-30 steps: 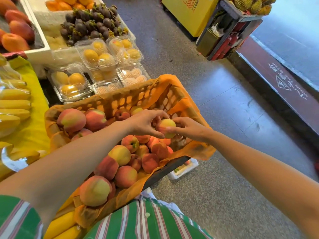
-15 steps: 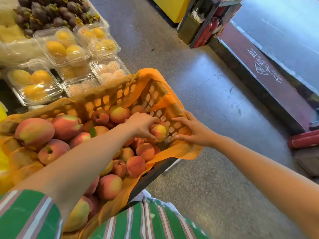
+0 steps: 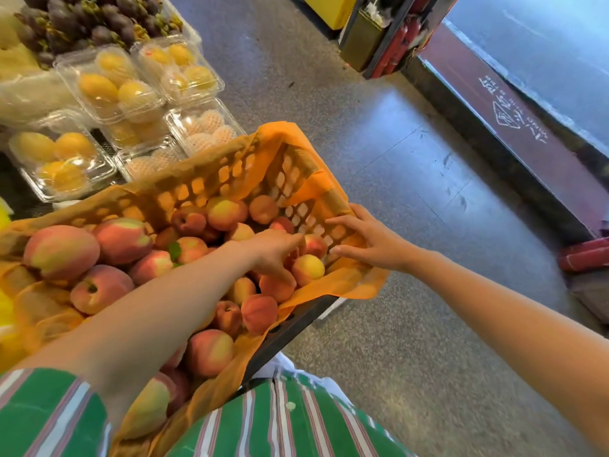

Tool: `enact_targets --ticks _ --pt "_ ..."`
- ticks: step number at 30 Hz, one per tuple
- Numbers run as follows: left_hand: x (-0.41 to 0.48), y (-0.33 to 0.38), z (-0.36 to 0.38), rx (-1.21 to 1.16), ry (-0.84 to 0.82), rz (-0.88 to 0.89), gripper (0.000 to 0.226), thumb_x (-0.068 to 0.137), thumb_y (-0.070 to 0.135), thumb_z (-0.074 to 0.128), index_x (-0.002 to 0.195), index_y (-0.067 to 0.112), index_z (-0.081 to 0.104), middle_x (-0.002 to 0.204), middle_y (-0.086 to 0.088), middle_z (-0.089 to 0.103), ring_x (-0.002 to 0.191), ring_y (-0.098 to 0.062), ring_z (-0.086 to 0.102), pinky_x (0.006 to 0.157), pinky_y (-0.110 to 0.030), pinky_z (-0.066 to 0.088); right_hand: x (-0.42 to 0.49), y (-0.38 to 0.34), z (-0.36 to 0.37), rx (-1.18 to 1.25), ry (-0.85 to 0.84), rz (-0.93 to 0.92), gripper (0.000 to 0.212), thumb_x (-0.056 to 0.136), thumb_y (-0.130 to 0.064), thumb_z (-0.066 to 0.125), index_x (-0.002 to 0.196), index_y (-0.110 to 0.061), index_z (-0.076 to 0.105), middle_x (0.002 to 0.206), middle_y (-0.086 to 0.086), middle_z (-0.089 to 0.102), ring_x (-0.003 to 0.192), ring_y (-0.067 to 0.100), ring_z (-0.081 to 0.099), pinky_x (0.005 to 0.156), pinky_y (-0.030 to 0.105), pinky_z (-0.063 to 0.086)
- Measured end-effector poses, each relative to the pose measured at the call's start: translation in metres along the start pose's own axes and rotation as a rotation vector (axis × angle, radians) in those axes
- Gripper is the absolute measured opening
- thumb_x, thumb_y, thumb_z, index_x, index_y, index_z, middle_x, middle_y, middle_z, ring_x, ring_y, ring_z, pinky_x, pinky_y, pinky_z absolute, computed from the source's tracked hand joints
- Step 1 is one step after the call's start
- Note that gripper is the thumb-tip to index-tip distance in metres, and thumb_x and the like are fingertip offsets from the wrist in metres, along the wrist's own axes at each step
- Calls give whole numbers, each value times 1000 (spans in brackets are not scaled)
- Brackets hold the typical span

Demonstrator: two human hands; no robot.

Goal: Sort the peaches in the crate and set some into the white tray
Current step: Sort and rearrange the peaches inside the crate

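Observation:
A slotted crate lined with orange paper holds several peaches. My left hand reaches palm down into its right corner. Thumb and forefinger touch a yellowish peach that lies on the pile, and I cannot tell whether they still grip it. My right hand lies with spread fingers on the liner at the crate's right rim and holds no fruit. Only a white sliver shows under the crate's near right corner, and I cannot tell if it is the tray.
Two large reddish mangoes lie at the crate's left end. Behind it stand clear boxes of yellow fruit and a heap of mangosteens. Grey floor lies to the right, bounded by a dark red step.
My left hand took the yellowish peach from both hands down into the crate's right corner. My right hand let go of it and moved onto the crate's rim.

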State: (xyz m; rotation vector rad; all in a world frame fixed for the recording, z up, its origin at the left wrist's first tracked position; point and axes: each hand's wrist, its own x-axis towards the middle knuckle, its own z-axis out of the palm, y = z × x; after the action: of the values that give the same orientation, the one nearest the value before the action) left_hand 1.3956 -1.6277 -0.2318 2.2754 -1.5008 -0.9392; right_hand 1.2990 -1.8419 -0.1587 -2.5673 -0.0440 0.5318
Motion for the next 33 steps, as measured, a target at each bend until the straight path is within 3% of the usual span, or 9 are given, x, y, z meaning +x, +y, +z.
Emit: enact_targets --ticks 4,7,10,13,16,20,25,28,33 --pt "-31 -8 -15 47 -46 -54 48 76 41 74 114 20 55 99 6 52 99 -19 53 68 -31 38 6 -15 -4 -200 172 -153 55 82 -63 53 128 -33 56 155 2 25 142 26 22 115 53 18" --pt "-56 -19 -23 27 29 -104 33 78 39 72 106 25 61 89 10 55 90 -17 57 71 -32 47 17 -40 -1 -162 206 -299 46 84 -50 62 122 -26 61 148 3 39 136 21 35 112 45 28" --pt "-82 -32 -28 143 239 -167 30 79 39 71 104 24 63 95 4 58 93 -19 55 74 -34 46 31 -69 14 -95 -34 -326 42 85 -33 70 122 -15 61 124 4 59 113 15 54 97 29 43" --pt "-104 -42 -28 256 390 -331 43 79 43 70 112 19 59 112 -5 55 105 -25 49 84 -39 45 44 -83 37 -237 -301 -197 51 87 -32 68 132 -16 52 129 3 56 112 17 55 94 33 46" --pt "-112 -50 -25 277 386 -419 55 82 38 69 129 16 50 130 -10 48 118 -29 43 93 -39 42 53 -82 56 -346 -436 -81 61 85 -35 69 139 -22 43 135 2 52 116 20 53 90 31 46" --pt "-111 -54 -27 310 309 -538 61 84 35 66 135 12 41 132 -14 49 122 -32 44 93 -41 41 60 -84 63 -423 -486 -74 56 84 -33 70 134 -24 47 123 3 59 99 16 54 75 27 38" --pt "-100 -51 -26 347 291 -615 38 88 6 54 125 4 47 126 -17 51 119 -34 45 91 -39 44 64 -81 66 -426 -529 -52 63 82 -39 72 137 -29 44 131 -1 51 114 21 52 90 33 42" --pt "-94 -52 -31 433 245 -611 37 88 2 54 125 1 52 130 -19 46 123 -35 41 92 -39 46 66 -79 65 -376 -543 -44 62 81 -38 73 136 -28 46 132 -1 51 114 20 52 93 33 45" --pt "-93 -55 -35 421 219 -602 34 86 4 59 120 1 58 134 -20 41 126 -36 38 93 -42 46 63 -83 59 -141 -451 -122 48 83 -31 73 127 -23 57 126 -5 58 105 5 50 78 8 38"
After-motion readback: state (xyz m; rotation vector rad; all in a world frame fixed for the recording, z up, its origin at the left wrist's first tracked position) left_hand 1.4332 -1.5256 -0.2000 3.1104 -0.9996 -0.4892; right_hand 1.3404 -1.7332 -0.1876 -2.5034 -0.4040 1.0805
